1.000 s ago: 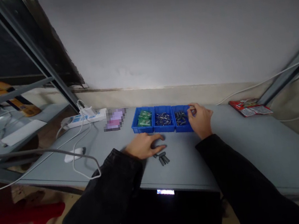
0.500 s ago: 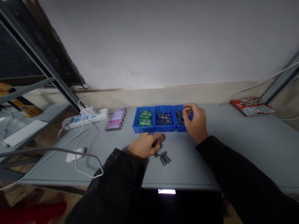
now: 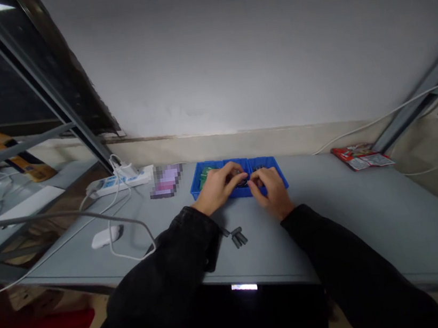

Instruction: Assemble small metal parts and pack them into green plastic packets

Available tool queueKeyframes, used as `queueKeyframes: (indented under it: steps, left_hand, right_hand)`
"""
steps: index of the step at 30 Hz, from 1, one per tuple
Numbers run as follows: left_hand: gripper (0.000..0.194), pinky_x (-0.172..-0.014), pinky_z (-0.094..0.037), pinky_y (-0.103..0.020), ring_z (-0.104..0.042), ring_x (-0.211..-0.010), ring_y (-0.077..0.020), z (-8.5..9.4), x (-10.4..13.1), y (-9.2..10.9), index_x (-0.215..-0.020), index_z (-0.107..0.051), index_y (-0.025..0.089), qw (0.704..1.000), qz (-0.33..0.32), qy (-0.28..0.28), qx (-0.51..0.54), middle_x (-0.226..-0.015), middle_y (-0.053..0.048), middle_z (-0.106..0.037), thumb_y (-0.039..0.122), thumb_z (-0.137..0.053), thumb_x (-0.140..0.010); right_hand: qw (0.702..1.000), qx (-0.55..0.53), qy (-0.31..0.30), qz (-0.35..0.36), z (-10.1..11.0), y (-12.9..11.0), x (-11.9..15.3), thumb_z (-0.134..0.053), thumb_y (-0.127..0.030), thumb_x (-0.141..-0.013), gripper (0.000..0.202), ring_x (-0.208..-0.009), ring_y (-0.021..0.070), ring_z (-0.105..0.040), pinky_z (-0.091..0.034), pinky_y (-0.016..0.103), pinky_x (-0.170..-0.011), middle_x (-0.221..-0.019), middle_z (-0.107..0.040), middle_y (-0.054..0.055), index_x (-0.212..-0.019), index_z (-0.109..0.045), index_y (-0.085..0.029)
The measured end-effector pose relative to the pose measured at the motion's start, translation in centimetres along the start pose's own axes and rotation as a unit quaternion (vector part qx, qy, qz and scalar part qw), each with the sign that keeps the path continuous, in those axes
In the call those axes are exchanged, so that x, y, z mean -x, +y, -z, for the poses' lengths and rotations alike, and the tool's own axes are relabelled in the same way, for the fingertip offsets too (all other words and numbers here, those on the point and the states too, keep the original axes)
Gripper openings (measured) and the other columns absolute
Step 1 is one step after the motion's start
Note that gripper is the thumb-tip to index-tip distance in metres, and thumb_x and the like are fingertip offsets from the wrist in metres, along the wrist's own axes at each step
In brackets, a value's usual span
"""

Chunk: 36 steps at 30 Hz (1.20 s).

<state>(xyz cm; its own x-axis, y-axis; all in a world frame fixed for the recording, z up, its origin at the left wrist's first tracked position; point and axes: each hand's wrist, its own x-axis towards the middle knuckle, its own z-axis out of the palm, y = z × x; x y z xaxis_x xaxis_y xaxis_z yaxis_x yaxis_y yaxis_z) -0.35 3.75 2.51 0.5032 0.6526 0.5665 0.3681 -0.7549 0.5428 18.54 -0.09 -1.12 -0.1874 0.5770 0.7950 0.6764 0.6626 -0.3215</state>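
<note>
My left hand (image 3: pixel 218 185) is closed in a pinch over the middle of the blue bins (image 3: pixel 280 173). Close by on its right, my right hand (image 3: pixel 270 190) is also pinched, the fingertips of both hands nearly meeting. What they hold is too small to make out. Green packets (image 3: pixel 204 175) show in the left bin, partly behind my left hand. Both hands mostly cover the small metal pins in the middle bin. Dark small parts (image 3: pixel 259 169) lie in the right bin. Several dark grey cylinders (image 3: pixel 238 238) lie on the table below my hands.
A white power strip (image 3: pixel 124 181) with cables and a blurred-out purple item (image 3: pixel 166 181) lie to the left. Nearer me is a white mouse-like object (image 3: pixel 106 237) beside a looping cable. A red packet (image 3: pixel 361 157) lies at the right, by the metal frame.
My right hand has come left and nearer from the right bin. My left hand has risen from the table to meet it above the bins. The view has shifted slightly.
</note>
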Motion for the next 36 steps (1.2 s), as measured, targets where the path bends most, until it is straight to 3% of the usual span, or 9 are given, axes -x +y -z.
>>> queueKeyframes:
  steps: [3, 5, 11, 16, 27, 30, 36]
  left_hand:
    - [0.025, -0.061, -0.044, -0.022, -0.058, -0.058, -0.0108, -1.4, 0.8, -1.5, -0.095, -0.062, 0.019, 0.999, -0.003, 0.032, -0.015, -0.068, 0.004, -0.063, 0.043, -0.064, -0.096]
    - [0.025, -0.06, -0.043, -0.022, -0.055, -0.056, -0.0105, -1.9, 1.7, -2.1, -0.094, -0.061, 0.019, 0.999, -0.017, 0.03, -0.028, -0.064, 0.005, -0.061, 0.043, -0.064, -0.096]
    - [0.025, -0.062, -0.046, -0.023, -0.061, -0.06, -0.0112, -1.6, 2.6, -1.7, -0.088, -0.058, 0.018, 0.997, -0.006, 0.081, 0.008, -0.07, 0.002, -0.066, 0.041, -0.063, -0.097]
    - [0.021, -0.066, -0.049, -0.024, -0.066, -0.067, -0.0122, -1.5, 2.5, -1.3, -0.089, -0.057, 0.018, 0.999, -0.006, 0.048, 0.019, -0.076, 0.001, -0.071, 0.036, -0.059, -0.1]
    - [0.025, -0.067, -0.049, -0.025, -0.065, -0.068, -0.0119, -1.8, 2.7, -1.1, -0.087, -0.059, 0.018, 0.999, 0.013, 0.045, 0.026, -0.077, 0.0, -0.072, 0.04, -0.061, -0.098]
    - [0.024, -0.068, -0.05, -0.024, -0.066, -0.069, -0.0122, -1.8, 2.7, -1.0, -0.088, -0.059, 0.017, 0.998, 0.026, 0.041, 0.05, -0.077, 0.0, -0.072, 0.039, -0.059, -0.099]
    - [0.02, -0.069, -0.051, -0.024, -0.067, -0.069, -0.0125, -1.9, 2.7, -1.0, -0.094, -0.059, 0.017, 0.996, 0.031, 0.041, 0.071, -0.078, -0.001, -0.071, 0.035, -0.057, -0.1]
  right_hand:
    - [0.999, -0.002, -0.029, 0.026, -0.2, 0.0, 0.0, -0.054, -0.018, -0.092, 0.002, -0.077, 0.0185, -0.055, -0.036, 0.036, -0.077, -0.081, -0.061, 0.003, -0.093, -0.056, -0.019]
    - [0.998, -0.004, -0.05, 0.039, -0.5, -0.1, 0.2, -0.056, -0.018, -0.09, 0.007, -0.079, 0.0189, -0.056, -0.036, 0.036, -0.078, -0.085, -0.062, 0.003, -0.097, -0.056, -0.018]
    - [0.998, 0.004, -0.065, 0.022, -1.0, 0.4, 0.5, -0.059, -0.023, -0.094, 0.007, -0.079, 0.0187, -0.058, -0.037, 0.035, -0.078, -0.085, -0.064, 0.003, -0.1, -0.06, -0.019]
    - [0.998, -0.001, -0.061, 0.026, -0.9, 0.7, 0.5, -0.052, -0.022, -0.101, 0.011, -0.081, 0.0179, -0.059, -0.036, 0.035, -0.078, -0.088, -0.066, 0.003, -0.096, -0.062, -0.018]
    - [0.998, -0.002, -0.069, 0.011, -1.0, 0.8, 0.5, -0.055, -0.027, -0.1, 0.013, -0.079, 0.0181, -0.057, -0.037, 0.035, -0.077, -0.084, -0.065, 0.003, -0.099, -0.063, -0.018]
    - [0.998, -0.024, -0.046, -0.018, -0.9, 0.6, 0.4, -0.058, -0.028, -0.098, 0.013, -0.075, 0.0173, -0.057, -0.04, 0.035, -0.077, -0.081, -0.065, 0.003, -0.094, -0.066, -0.019]
    - [0.978, -0.175, -0.013, -0.115, -0.7, 0.3, -0.1, -0.065, -0.033, -0.093, 0.015, -0.075, 0.0169, -0.059, -0.048, 0.032, -0.07, -0.087, -0.069, 0.005, -0.092, -0.072, -0.02]
